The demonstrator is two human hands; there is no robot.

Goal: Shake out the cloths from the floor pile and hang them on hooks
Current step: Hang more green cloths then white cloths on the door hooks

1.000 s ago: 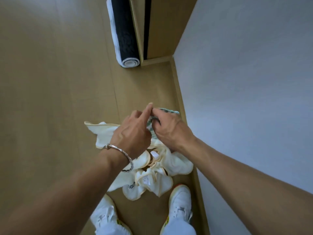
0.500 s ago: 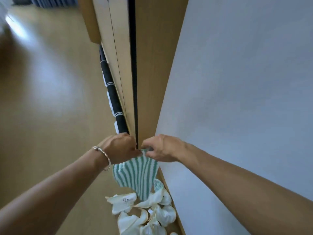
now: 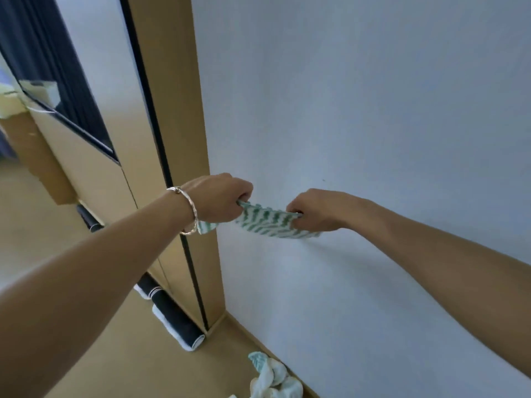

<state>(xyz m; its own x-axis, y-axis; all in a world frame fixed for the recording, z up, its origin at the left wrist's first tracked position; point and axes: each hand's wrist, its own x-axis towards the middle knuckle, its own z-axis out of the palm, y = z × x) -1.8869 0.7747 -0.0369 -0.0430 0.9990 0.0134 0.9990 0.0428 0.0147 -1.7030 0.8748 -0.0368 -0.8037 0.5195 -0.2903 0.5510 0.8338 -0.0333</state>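
Two hands now stand apart at mid-frame, where half a second ago they were almost knuckle to knuckle. The left hand (image 3: 221, 201) and the right hand (image 3: 316, 209) each grip one end of the green-striped cloth (image 3: 267, 222) with curled fingers. The cloth is pulled out nearly level between them instead of hanging in a fan below. The floor pile (image 3: 273, 380) has slid to the bottom edge of the frame, against the foot of the wall (image 3: 373, 110) and well below the cloth. The cloth's left end lies in front of the edge of the wooden door frame (image 3: 172, 110); whether its far edge touches the wall cannot be told. Bare wall fills the upper right, and open floor (image 3: 143, 354) the lower left. A rolled mat (image 3: 178, 326) lies along the foot of the door frame.
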